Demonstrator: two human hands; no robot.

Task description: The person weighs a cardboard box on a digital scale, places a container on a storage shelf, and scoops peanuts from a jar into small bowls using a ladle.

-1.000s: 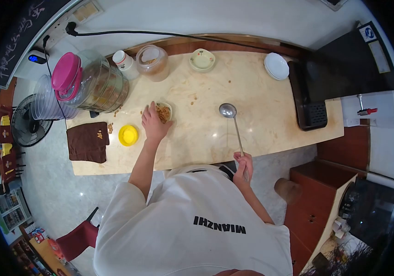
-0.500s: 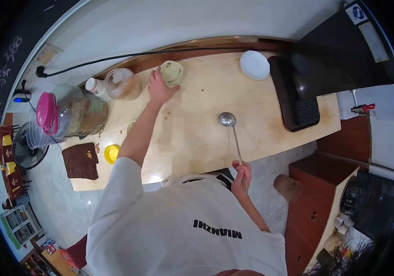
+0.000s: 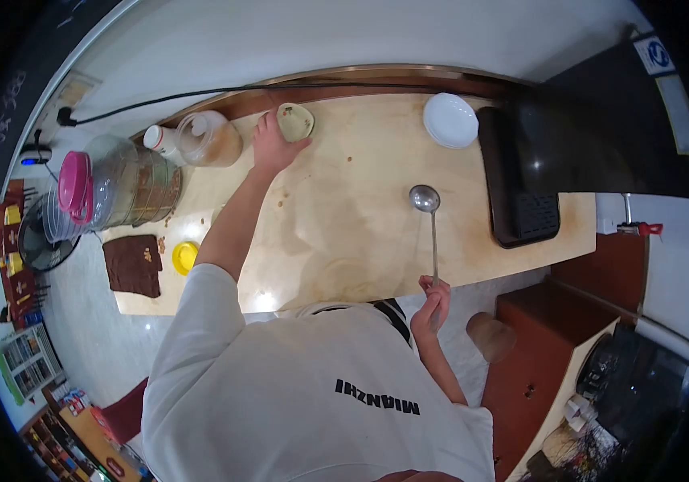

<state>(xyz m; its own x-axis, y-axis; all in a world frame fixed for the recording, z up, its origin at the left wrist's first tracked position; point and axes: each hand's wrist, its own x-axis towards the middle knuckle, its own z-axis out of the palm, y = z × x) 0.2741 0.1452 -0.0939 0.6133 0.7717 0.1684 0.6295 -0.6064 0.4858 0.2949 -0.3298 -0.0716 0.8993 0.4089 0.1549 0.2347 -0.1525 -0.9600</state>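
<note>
My left hand (image 3: 277, 146) is at the back of the table, its fingers and thumb curved around the near left side of a small pale yellow-green bowl (image 3: 296, 124) with little patterned marks. Part of the bowl's near side is hidden by the hand. My right hand (image 3: 431, 308), close to the table's front edge, is closed around the handle of a long metal ladle (image 3: 425, 199). The ladle's round head is over the middle right of the table, hollow side up; whether it touches the surface I cannot tell.
Left of the bowl stand a clear plastic tub (image 3: 209, 140), a white bottle (image 3: 161, 140) and a big jar with a pink lid (image 3: 76, 186). A brown cloth (image 3: 131, 267) and yellow lid (image 3: 185, 257) lie front left. White plates (image 3: 450, 120) and a black tray (image 3: 513, 229) are right.
The ladle in my right hand has moved to the right and its handle is more upright in view. My left hand stays at the bowl. The whole view has shifted slightly.
</note>
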